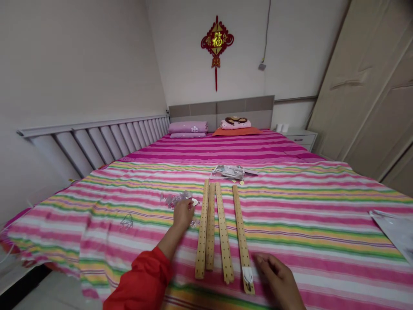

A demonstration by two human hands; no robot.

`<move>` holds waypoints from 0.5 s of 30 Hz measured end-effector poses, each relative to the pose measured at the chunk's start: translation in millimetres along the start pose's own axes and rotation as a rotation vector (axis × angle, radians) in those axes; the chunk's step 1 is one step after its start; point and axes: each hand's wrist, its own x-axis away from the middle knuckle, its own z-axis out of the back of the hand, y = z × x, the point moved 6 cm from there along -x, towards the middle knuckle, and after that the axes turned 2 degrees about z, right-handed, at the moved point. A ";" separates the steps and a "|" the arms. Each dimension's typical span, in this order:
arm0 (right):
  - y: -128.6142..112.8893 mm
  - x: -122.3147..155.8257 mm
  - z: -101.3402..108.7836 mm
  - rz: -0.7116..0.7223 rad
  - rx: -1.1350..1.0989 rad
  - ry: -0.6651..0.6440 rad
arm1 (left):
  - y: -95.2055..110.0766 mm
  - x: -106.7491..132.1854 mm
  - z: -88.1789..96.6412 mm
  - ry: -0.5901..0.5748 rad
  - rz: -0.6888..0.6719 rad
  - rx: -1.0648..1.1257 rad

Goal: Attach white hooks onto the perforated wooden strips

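Four perforated wooden slats [222, 228] lie side by side on the striped bedsheet [306, 215]. My left hand [183, 213] touches clear plastic bits [174, 199] beside them; I cannot tell its grip. My right hand [279, 275] rests beside the rightmost slat [240, 228], grip apart and empty.

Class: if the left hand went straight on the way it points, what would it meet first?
Probably the small heap of clear plastic pieces on the striped pink bedcover, just beyond the left hand; whether they touch is unclear.
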 end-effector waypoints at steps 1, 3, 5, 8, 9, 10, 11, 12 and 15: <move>0.4 -0.3 1.7 -0.002 0.001 0.005 | 4.6 -5.4 -3.4 -0.009 -0.039 -0.109; 0.2 -0.8 3.8 0.003 -0.006 0.011 | 10.9 -13.5 -11.8 -0.041 -0.085 -0.293; 0.0 -1.0 4.2 0.010 -0.012 0.009 | 13.1 -19.4 -20.5 -0.074 -0.109 -0.407; 0.3 -0.1 3.5 0.010 -0.013 0.001 | 11.2 -25.6 -30.1 -0.099 -0.128 -0.458; 0.4 0.4 3.3 0.010 -0.015 -0.001 | 10.2 -27.2 -31.8 -0.101 -0.132 -0.459; 0.5 1.0 3.2 0.011 -0.019 -0.002 | 9.3 -28.6 -32.8 -0.101 -0.136 -0.458; 0.5 1.6 2.9 0.013 -0.024 -0.006 | 8.6 -29.7 -33.2 -0.100 -0.138 -0.459; 0.5 2.1 2.6 0.015 -0.029 -0.011 | 8.3 -30.4 -33.1 -0.097 -0.141 -0.460; 0.4 3.7 2.0 0.022 -0.035 -0.020 | 8.7 -30.1 -30.5 -0.084 -0.141 -0.460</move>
